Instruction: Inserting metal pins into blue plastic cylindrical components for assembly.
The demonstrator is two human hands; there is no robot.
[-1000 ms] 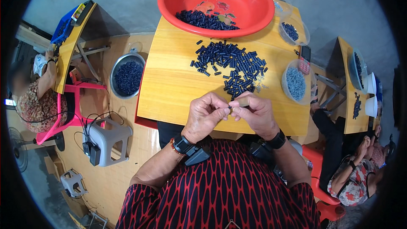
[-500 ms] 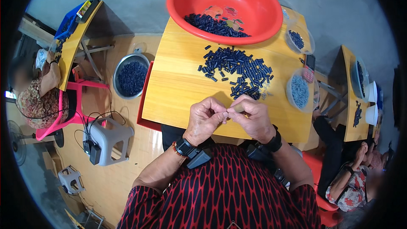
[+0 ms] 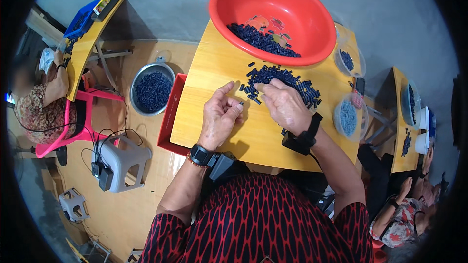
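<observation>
The hands have parted: the right hand (image 3: 285,107) now reaches onto the pile of dark pieces (image 3: 282,80), grip loose, while the left hand (image 3: 219,119) pinches one piece (image 3: 241,102).

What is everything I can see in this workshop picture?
basin: one, red, far edge of the table, dark pieces inside
table: one, yellow wood, in front of the person
pile of small pieces: many, dark blue, mid-table
clear cups: two, holding blue pieces, right table edge
metal bowl: one, silver, on the floor at left
stool: one, grey, floor at left
left hand: pinching one small piece
right hand: fingers on the pile
</observation>
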